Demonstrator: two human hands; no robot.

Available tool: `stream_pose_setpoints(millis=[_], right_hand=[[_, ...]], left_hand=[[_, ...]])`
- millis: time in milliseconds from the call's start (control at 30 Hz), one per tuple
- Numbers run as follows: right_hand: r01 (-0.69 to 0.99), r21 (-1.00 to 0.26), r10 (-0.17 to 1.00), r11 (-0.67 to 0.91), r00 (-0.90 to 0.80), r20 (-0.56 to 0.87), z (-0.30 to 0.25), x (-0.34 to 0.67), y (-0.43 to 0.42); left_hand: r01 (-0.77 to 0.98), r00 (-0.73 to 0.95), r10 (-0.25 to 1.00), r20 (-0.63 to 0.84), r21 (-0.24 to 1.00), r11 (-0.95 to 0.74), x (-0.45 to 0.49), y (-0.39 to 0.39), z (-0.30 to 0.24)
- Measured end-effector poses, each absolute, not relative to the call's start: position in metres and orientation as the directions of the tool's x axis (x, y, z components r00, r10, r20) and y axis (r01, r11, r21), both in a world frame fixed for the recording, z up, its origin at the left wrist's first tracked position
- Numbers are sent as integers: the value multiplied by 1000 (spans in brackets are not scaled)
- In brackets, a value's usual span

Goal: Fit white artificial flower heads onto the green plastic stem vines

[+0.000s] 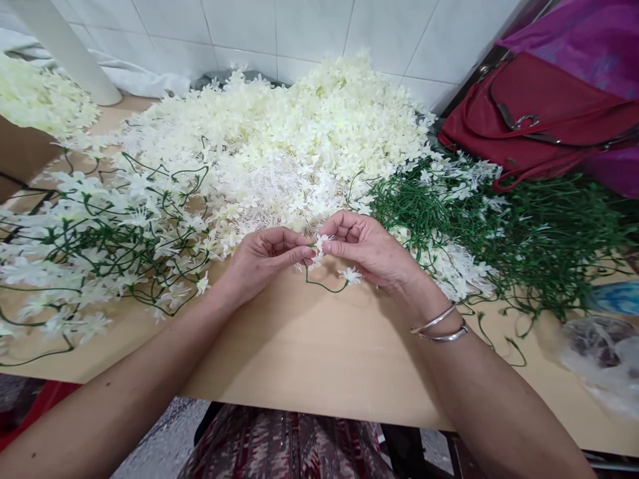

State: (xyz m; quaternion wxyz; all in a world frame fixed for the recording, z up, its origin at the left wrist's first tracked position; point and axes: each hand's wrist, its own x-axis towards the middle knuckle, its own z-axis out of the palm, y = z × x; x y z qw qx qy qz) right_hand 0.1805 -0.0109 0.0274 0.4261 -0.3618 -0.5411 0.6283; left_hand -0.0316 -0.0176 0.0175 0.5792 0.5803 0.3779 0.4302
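Observation:
Over the table's middle, my left hand pinches a thin green plastic stem near its tip. Facing it, my right hand pinches a small white artificial flower at that same tip, the fingertips of both hands almost touching. The stem loops down below the hands and carries another white flower at its other end. Just behind the hands lies a big heap of loose cream-white blossoms. Left of my left hand are many green stems with white flowers in a tangle.
Bare green stems are piled at the right. Behind them sits a red handbag against a purple cloth. A clear plastic bag lies at the right on the wooden table. A white pole stands back left, before a tiled wall.

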Motion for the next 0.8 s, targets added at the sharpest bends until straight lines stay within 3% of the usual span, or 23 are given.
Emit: stream_pose_setpoints(millis=[800], right_hand=[[-2,-995,926,-101,-366,-93,20,174,-10]], left_hand=[[59,371,917,146,982,-180,-33,-17,-5]])
